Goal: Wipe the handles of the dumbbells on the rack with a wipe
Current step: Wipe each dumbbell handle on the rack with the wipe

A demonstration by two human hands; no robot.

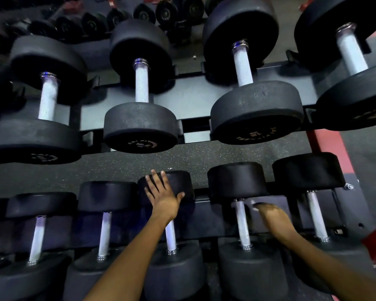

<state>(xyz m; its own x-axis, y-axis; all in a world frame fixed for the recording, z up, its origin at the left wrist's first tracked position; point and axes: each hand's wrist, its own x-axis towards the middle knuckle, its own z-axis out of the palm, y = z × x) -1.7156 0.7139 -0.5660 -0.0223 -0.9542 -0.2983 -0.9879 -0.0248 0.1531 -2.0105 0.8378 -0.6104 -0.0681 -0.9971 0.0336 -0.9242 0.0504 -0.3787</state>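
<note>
Black round-headed dumbbells with silver knurled handles lie in two rows on a dark rack (195, 98). My left hand (162, 193) rests flat, fingers spread, on the far head of a lower-row dumbbell (180, 181), whose handle (170, 237) shows below my wrist. My right hand (269, 213) is blurred, just right of the neighbouring dumbbell's handle (241, 222), apart from it. A small pale scrap, apparently the wipe (254, 204), shows at its fingertips; the grip itself is unclear.
The upper shelf carries several larger dumbbells, one of them at the middle (141, 83). More lower-row handles lie to the left (104, 235) and right (316, 216). A red rack frame (328, 144) runs along the right side. Speckled rubber floor (139, 164) shows between the rows.
</note>
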